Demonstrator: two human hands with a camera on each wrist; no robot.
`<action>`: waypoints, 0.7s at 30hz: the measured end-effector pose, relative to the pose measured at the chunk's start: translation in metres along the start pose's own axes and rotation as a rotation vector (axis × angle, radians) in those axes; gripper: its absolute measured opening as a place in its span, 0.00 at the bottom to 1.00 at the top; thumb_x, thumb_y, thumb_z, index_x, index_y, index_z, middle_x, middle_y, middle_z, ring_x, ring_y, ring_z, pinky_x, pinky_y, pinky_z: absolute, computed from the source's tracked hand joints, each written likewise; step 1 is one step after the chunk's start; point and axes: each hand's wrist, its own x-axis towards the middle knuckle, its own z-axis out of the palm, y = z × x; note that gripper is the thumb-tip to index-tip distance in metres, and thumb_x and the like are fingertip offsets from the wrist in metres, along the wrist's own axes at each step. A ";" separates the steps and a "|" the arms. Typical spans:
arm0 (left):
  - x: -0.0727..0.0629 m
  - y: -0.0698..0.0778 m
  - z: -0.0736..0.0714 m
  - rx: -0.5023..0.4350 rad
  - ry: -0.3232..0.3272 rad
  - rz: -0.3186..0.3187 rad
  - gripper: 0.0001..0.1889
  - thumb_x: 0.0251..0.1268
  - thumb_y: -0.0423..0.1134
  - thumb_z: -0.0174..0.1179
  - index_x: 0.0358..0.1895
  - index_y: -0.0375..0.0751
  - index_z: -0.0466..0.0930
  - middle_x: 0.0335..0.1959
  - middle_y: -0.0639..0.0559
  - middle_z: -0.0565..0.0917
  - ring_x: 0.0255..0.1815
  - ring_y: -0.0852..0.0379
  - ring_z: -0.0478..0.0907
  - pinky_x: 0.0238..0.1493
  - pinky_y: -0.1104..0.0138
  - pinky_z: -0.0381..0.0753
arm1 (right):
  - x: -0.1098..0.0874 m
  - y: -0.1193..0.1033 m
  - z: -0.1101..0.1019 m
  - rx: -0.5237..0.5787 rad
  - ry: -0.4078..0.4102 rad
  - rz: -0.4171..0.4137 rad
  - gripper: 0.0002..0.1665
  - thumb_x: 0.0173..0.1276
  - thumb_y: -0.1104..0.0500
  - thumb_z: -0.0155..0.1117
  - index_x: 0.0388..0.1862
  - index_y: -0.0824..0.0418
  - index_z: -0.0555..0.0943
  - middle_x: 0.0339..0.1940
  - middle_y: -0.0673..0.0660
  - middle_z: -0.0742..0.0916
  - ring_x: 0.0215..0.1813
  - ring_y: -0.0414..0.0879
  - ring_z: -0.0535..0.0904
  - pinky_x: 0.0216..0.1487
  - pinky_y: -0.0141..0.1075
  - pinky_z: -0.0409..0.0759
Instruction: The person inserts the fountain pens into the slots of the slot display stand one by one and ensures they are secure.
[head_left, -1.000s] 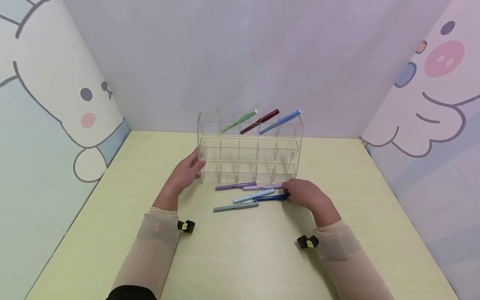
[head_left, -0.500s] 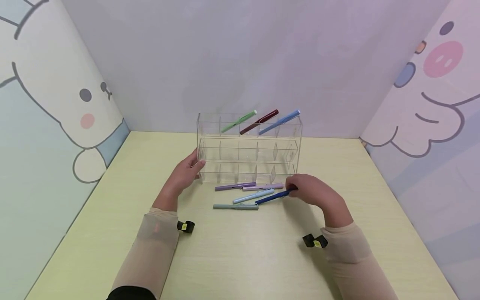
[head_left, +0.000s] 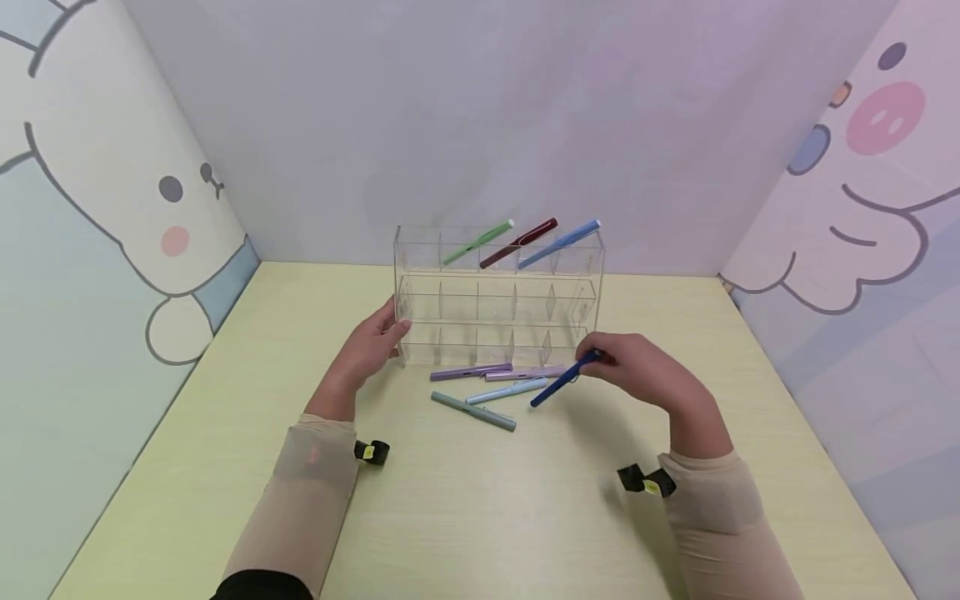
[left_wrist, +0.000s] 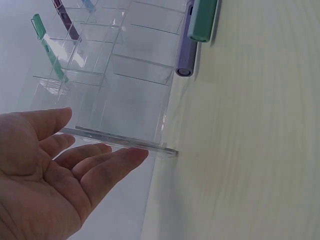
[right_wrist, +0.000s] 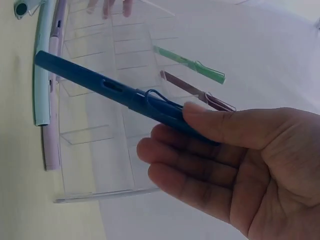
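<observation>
1. Right hand pinches the dark blue pen by one end.
2. Pen slants downward before the clear rack's right half.
3. Left hand, fingers loosely extended, touches the rack's left side.

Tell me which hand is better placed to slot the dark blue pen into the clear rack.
The right hand, I'd judge: it pinches the dark blue pen near the right end of the clear rack; the left hand holds its left end.

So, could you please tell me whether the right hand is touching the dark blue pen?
Touching: the right wrist view shows the right hand pinching the dark blue pen at its cap, thumb laid over it.
</observation>
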 end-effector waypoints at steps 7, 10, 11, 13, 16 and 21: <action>-0.003 0.000 -0.002 0.007 0.007 0.000 0.32 0.77 0.53 0.48 0.76 0.76 0.44 0.78 0.48 0.58 0.73 0.43 0.65 0.62 0.48 0.78 | -0.002 -0.004 -0.006 0.067 0.094 -0.028 0.06 0.72 0.52 0.64 0.46 0.46 0.81 0.34 0.44 0.85 0.34 0.43 0.77 0.36 0.35 0.78; -0.003 -0.001 -0.003 0.010 0.011 0.004 0.32 0.77 0.53 0.48 0.77 0.76 0.44 0.78 0.47 0.58 0.73 0.43 0.65 0.62 0.48 0.78 | -0.001 -0.003 -0.007 0.117 0.146 -0.037 0.08 0.72 0.51 0.63 0.48 0.46 0.80 0.35 0.45 0.86 0.33 0.43 0.78 0.35 0.33 0.79; -0.004 -0.002 -0.003 0.010 0.013 0.005 0.32 0.77 0.52 0.48 0.77 0.75 0.44 0.78 0.47 0.58 0.73 0.43 0.65 0.62 0.48 0.78 | 0.000 -0.003 -0.006 0.142 0.167 -0.043 0.10 0.72 0.52 0.63 0.50 0.48 0.79 0.37 0.46 0.86 0.34 0.43 0.79 0.36 0.32 0.80; -0.003 -0.003 -0.002 -0.001 0.017 0.008 0.32 0.77 0.53 0.48 0.76 0.76 0.45 0.78 0.47 0.59 0.72 0.43 0.66 0.62 0.48 0.78 | 0.001 -0.002 -0.006 0.196 0.221 -0.059 0.12 0.72 0.53 0.63 0.52 0.51 0.79 0.39 0.49 0.87 0.35 0.42 0.81 0.38 0.29 0.82; -0.001 -0.003 -0.001 -0.012 0.012 0.015 0.31 0.77 0.53 0.48 0.76 0.77 0.45 0.78 0.49 0.60 0.72 0.44 0.66 0.62 0.48 0.78 | 0.003 0.000 -0.005 0.279 0.311 -0.088 0.16 0.71 0.58 0.64 0.56 0.56 0.77 0.43 0.54 0.88 0.39 0.41 0.85 0.42 0.25 0.83; 0.002 -0.004 0.000 -0.017 0.006 0.021 0.30 0.77 0.53 0.48 0.75 0.81 0.46 0.78 0.53 0.59 0.73 0.45 0.65 0.61 0.48 0.78 | 0.010 0.001 -0.001 0.404 0.453 -0.139 0.22 0.70 0.63 0.63 0.62 0.62 0.72 0.47 0.60 0.88 0.42 0.36 0.86 0.47 0.23 0.83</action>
